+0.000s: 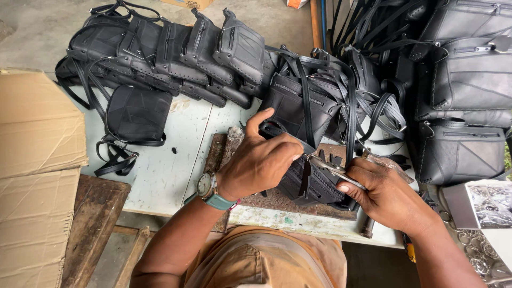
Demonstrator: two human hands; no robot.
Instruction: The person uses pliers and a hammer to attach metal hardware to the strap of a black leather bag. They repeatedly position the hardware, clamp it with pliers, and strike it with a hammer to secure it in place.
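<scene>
The left hand (pixel 260 162) has its grip clamped on a small black leather bag (pixel 309 181) resting on a rusty metal plate (pixel 277 201) on the pale tabletop (pixel 160 170). The right hand (pixel 386 194) has its grip closed around a silver metal hand tool (pixel 333 169) pressed to the bag, with more black bags (pixel 176 53) heaped behind.

Large brown cardboard box (pixel 37 170) at left edge; another cardboard box (pixel 188 4) at top.

Single head-worn camera view, looking steeply down from above.
It sits close over the person's own forearms and a pale worktable (pixel 160 176) (the only view, so nothing overlaps), facing forward toward stacked black bags (pixel 176 53).
</scene>
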